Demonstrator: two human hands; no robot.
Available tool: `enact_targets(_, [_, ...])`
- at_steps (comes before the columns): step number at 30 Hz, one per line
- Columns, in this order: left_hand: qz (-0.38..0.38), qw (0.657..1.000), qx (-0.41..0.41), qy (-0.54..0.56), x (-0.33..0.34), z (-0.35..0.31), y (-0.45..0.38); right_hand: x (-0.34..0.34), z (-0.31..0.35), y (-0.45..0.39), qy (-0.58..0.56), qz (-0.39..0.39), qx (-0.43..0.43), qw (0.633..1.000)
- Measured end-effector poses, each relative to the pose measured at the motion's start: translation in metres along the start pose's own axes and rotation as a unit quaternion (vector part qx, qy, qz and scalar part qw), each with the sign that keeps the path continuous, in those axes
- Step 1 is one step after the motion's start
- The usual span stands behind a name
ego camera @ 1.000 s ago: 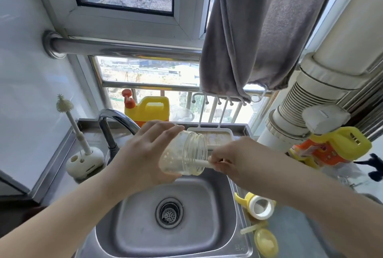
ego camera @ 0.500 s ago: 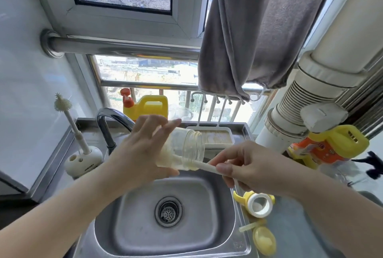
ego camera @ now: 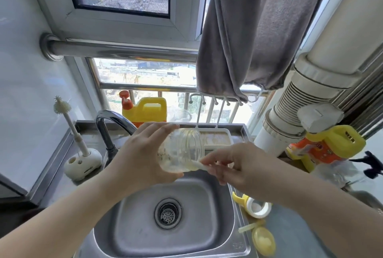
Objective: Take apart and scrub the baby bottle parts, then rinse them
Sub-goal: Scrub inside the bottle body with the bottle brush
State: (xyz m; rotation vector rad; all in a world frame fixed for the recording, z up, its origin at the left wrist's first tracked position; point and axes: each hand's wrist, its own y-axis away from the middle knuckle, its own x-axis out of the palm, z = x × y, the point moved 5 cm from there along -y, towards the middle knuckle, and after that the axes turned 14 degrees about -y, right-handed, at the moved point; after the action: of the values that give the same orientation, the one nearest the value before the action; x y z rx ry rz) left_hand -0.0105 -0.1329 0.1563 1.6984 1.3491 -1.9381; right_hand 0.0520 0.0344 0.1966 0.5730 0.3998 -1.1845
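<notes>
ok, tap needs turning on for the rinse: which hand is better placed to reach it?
Left, probably. The left hand holds the bottle right beside the faucet, though it would have to pass the bottle over first. The right hand pinches the brush handle on the bottle's far side.

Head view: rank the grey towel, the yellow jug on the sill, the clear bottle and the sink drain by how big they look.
1. grey towel, by far the largest.
2. yellow jug and clear bottle look about alike; the bottle is nearer the camera, so no ranking between them.
3. sink drain, smallest.
</notes>
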Motion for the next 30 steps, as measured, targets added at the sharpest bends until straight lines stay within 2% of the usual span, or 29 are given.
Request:
enact_targets(2, [0.008, 0.999, 0.044, 0.008, 0.0, 0.001, 0.001, 0.001, 0.005, 0.003, 0.048, 0.049, -0.002, 0.998])
enact_targets(4, [0.019, 0.998, 0.054, 0.027, -0.002, 0.002, 0.0, -0.002, 0.008, 0.002, 0.149, 0.065, -0.041, 0.986])
enact_targets(6, [0.032, 0.997, 0.034, 0.057, -0.004, 0.005, 0.0, -0.01, 0.012, 0.001, 0.299, 0.038, -0.107, 0.947])
enact_targets(8, [0.048, 0.995, -0.008, 0.093, -0.004, 0.012, 0.002, -0.015, 0.01, -0.001, 0.421, 0.002, -0.152, 0.894])
enact_targets(11, [0.061, 0.993, -0.028, 0.101, -0.003, 0.016, 0.003, -0.016, 0.016, 0.003, 0.438, -0.071, -0.234, 0.865])
enact_targets(13, [0.055, 0.996, 0.004, 0.077, -0.003, 0.011, 0.002, -0.008, 0.023, 0.002, 0.456, -0.092, -0.211, 0.859])
enact_targets(16, [0.016, 0.999, 0.015, 0.032, -0.008, 0.008, 0.001, 0.002, 0.018, -0.005, 0.389, -0.109, -0.101, 0.909])
enact_targets(18, [0.002, 1.0, 0.024, 0.008, -0.01, 0.005, 0.002, 0.004, 0.011, -0.009, 0.34, -0.048, -0.044, 0.938])
enact_targets(21, [-0.041, 0.998, 0.046, -0.021, -0.012, 0.002, 0.007, -0.003, 0.01, -0.01, 0.196, 0.033, 0.005, 0.98])
enact_targets(24, [-0.074, 0.995, 0.048, -0.048, -0.012, 0.005, 0.008, -0.005, 0.003, -0.011, 0.023, 0.082, 0.027, 0.996])
enact_targets(26, [-0.041, 0.997, 0.036, -0.051, -0.005, 0.007, 0.009, -0.005, -0.009, -0.014, -0.058, 0.068, 0.034, 0.995])
enact_targets(30, [0.069, 0.997, 0.028, -0.016, 0.016, 0.009, 0.019, -0.006, -0.024, -0.014, -0.072, 0.041, 0.043, 0.996])
